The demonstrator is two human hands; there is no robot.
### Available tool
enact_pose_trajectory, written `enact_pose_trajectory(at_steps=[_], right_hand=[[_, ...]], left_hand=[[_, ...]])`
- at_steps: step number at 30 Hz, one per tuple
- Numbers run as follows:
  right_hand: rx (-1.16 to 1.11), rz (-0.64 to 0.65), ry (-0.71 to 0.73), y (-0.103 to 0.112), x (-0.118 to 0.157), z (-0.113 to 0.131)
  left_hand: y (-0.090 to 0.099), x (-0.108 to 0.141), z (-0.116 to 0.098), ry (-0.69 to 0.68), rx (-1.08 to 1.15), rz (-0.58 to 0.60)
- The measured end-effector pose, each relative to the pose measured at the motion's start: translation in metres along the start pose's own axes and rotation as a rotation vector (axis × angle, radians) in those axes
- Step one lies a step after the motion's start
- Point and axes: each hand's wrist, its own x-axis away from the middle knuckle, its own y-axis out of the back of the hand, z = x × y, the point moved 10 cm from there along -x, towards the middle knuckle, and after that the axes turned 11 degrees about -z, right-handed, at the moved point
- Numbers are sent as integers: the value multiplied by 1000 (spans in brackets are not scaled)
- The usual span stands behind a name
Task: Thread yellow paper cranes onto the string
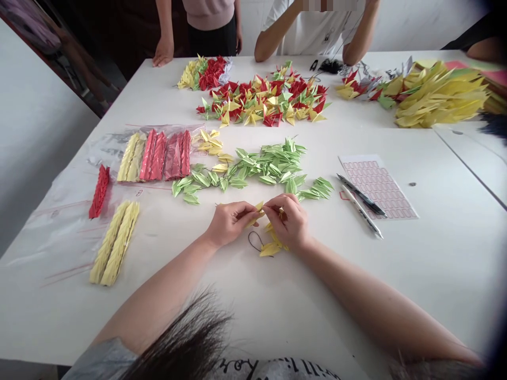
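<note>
My left hand (pixel 232 222) and my right hand (pixel 290 220) meet over the white table, both with fingers pinched on a small yellow folded paper piece (pixel 259 207). More yellow folded pieces (pixel 272 248) hang from or lie under my right hand, strung on a dark cord (pixel 254 241) that forms a loop on the table. Just beyond my hands lies a pile of light green folded pieces (pixel 273 161), partly strung. A few yellow pieces (pixel 212 142) lie at its far left.
Left: plastic bag (pixel 101 153) with red and yellow bundles, a red bundle (pixel 100 191), yellow bundles (pixel 114 243). Right: label sheet (pixel 396 195), two pens (pixel 362 214). Behind: colourful paper pile (pixel 273 100), yellow paper stack (pixel 439 100), other people at the far edge.
</note>
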Motion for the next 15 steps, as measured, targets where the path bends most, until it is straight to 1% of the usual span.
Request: enact_pose_trajectory(at_steps=[6, 10, 12, 15], right_hand=[[-36, -10, -1, 0, 1, -2], [-32, -1, -103, -1, 4, -14], [-28, -5, -149, -1, 5, -19], [-20, -10, -171, -1, 6, -22]], left_hand=[[-1, 1, 0, -5, -17, 26], [0, 0, -2, 0, -52, 24], [0, -1, 0, 40, -13, 29], [0, -1, 8, 145, 110, 44]])
